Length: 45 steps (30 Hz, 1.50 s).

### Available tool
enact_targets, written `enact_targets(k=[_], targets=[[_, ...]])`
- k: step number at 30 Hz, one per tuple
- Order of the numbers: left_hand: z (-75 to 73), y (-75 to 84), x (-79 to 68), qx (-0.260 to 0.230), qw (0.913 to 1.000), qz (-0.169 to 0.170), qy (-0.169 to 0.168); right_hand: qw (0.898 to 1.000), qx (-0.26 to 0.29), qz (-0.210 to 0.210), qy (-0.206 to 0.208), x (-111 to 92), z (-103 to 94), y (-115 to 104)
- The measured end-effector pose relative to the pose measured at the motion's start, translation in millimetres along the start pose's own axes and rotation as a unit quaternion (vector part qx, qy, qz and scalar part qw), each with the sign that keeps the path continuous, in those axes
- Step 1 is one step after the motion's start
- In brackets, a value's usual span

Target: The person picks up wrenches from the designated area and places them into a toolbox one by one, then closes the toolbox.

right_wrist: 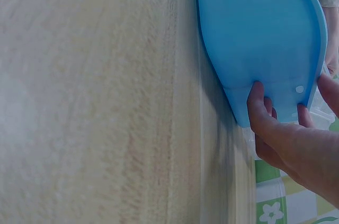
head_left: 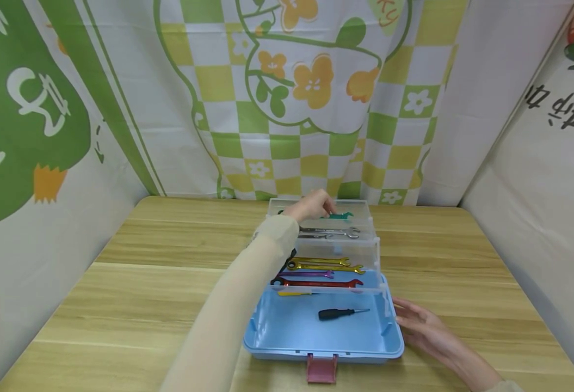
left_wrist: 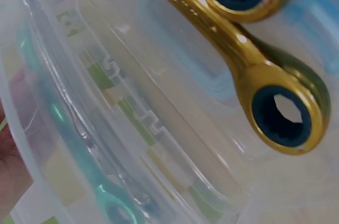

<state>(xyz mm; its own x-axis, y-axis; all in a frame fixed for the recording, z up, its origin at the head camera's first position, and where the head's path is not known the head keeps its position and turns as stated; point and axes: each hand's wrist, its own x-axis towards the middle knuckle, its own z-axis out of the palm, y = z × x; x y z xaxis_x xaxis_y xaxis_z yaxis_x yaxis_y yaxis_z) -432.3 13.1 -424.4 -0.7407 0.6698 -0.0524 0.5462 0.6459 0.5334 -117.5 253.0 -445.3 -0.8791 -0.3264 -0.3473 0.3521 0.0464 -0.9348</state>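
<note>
At the far end of the toolbox, my left hand (head_left: 313, 206) reaches into the top clear tray (head_left: 360, 208) and pinches a green wrench (head_left: 341, 216), whose open end sticks out to the right. The left wrist view shows this wrench through the cloudy plastic, its ring end low. Beside it in the stepped trays lie silver wrenches (head_left: 333, 232). My right hand (head_left: 426, 332) rests against the right outer side of the blue toolbox (head_left: 287, 335). In the right wrist view its fingertips touch the box wall, with the thumb at the rim.
A lower clear tray holds gold wrenches (head_left: 328, 267), a purple wrench (head_left: 311, 274) and a red wrench (head_left: 321, 283). On the box floor lie a black screwdriver (head_left: 337, 314) and a yellow-handled tool (head_left: 294, 293). A pink latch (head_left: 322, 369) hangs in front. Curtains (head_left: 208, 136) surround the wooden table (head_left: 135, 305).
</note>
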Motion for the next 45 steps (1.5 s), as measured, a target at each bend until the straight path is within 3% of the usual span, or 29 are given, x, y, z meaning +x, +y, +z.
enact_targets(k=[3,6,10,13,16,18,20,22,23,24,26,27,31,33,36,38,43,45], targets=[[-3.9,10.8,-3.9,0.004,0.9989,-0.042,-0.021,1.000,-0.002,-0.003,-0.005,0,-0.3,0],[-0.8,10.3,-5.9,0.006,0.9998,-0.015,0.015,1.000,-0.001,-0.002,-0.007,-1,-0.1,-1],[-14.4,41.4,-32.7,0.005,0.9995,-0.025,0.019,1.000,-0.002,0.003,-0.005,-1,-0.1,-1],[-31.2,77.1,-59.3,0.016,0.9972,-0.072,-0.008,1.000,-0.003,0.000,-0.010,-1,-0.5,0],[-35.7,88.2,-68.8,0.029,0.9966,-0.077,-0.004,1.000,0.000,0.002,-0.010,-1,-0.1,-1],[-27.4,69.6,-55.5,0.025,0.9982,-0.054,0.007,1.000,-0.001,0.003,-0.010,-1,0.0,-1],[-14.0,41.0,-31.6,0.023,0.9989,-0.041,0.010,1.000,-0.002,0.001,-0.012,-1,-0.1,-1],[6.7,1.1,0.7,0.031,0.9989,-0.019,0.028,1.000,-0.004,0.000,-0.012,-1,-0.4,-1],[17.3,-21.8,19.1,0.029,0.9990,-0.018,0.028,1.000,-0.003,0.002,-0.011,-1,-0.2,-1],[22.6,-34.9,29.9,0.028,0.9991,-0.023,0.021,1.000,-0.003,0.000,-0.011,-1,-0.4,-1],[10.5,-10.4,7.6,0.017,0.9986,-0.049,0.011,1.000,-0.002,-0.006,-0.014,-1,-1.2,0],[7.6,-5.4,-0.8,0.013,0.9990,-0.037,0.024,1.000,-0.002,-0.009,-0.018,-1,-1.6,0],[-12.4,26.1,-31.2,-0.005,0.9979,-0.065,0.006,0.999,-0.030,-0.019,-0.024,-2,-3.3,-3],[3.2,-11.7,-2.8,0.001,0.9987,-0.049,0.013,0.998,-0.049,-0.022,-0.031,-2,-4.3,-7],[4.9,-27.0,5.4,0.008,0.9989,-0.046,0.003,0.994,-0.088,-0.035,-0.058,-2,-7.4,-16],[-4.6,-16.5,-11.5,0.000,0.9996,-0.026,0.007,0.988,-0.126,-0.043,-0.077,-1,-10.2,-23],[-48.6,60.8,-91.9,-0.016,0.9993,-0.034,-0.005,0.963,-0.248,-0.056,-0.089,2,-14.5,-43],[-61.5,85.8,-117.0,-0.013,0.9985,-0.051,-0.015,0.953,-0.282,-0.069,-0.086,3,-15.9,-51]])
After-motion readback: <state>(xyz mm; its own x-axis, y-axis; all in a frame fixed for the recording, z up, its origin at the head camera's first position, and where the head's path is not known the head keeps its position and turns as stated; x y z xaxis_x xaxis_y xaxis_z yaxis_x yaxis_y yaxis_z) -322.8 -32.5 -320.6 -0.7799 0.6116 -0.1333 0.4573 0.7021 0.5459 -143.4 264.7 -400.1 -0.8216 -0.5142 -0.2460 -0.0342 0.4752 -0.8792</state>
